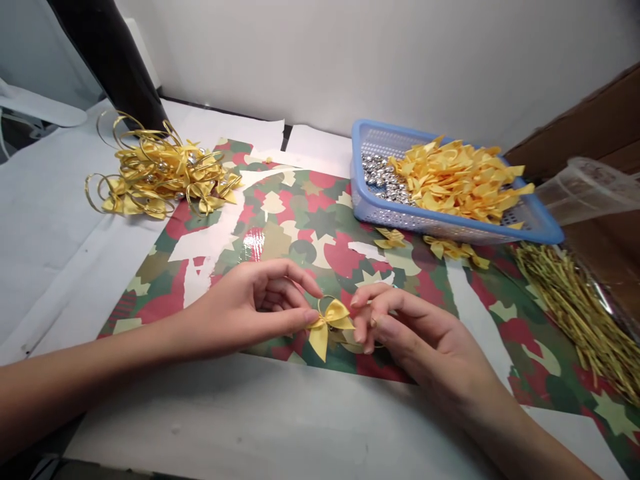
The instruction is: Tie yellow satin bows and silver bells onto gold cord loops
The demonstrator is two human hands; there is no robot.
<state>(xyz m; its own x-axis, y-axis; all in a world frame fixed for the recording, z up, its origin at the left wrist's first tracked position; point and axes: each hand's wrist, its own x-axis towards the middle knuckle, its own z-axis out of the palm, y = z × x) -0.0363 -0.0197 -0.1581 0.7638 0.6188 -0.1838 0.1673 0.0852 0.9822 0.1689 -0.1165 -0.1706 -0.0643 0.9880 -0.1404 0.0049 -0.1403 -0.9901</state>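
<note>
A small yellow ribbon bow (327,321) with a thin gold wire loop behind it is held low over the red and green patterned paper (300,227). My left hand (255,307) pinches the bow's knot between thumb and forefinger. My right hand (400,327) is closed beside the bow's right side, its fingertips pinched at the gold wire. Both forearms reach in from the lower edge.
A blue basket (380,210) at the back right holds yellow bows (460,177) and silver bells (383,175). A pile of finished gold-looped bows (160,177) lies at the back left. Gold twist ties (580,313) lie at the right, under a clear plastic container (585,190). Loose bows (453,248) lie before the basket.
</note>
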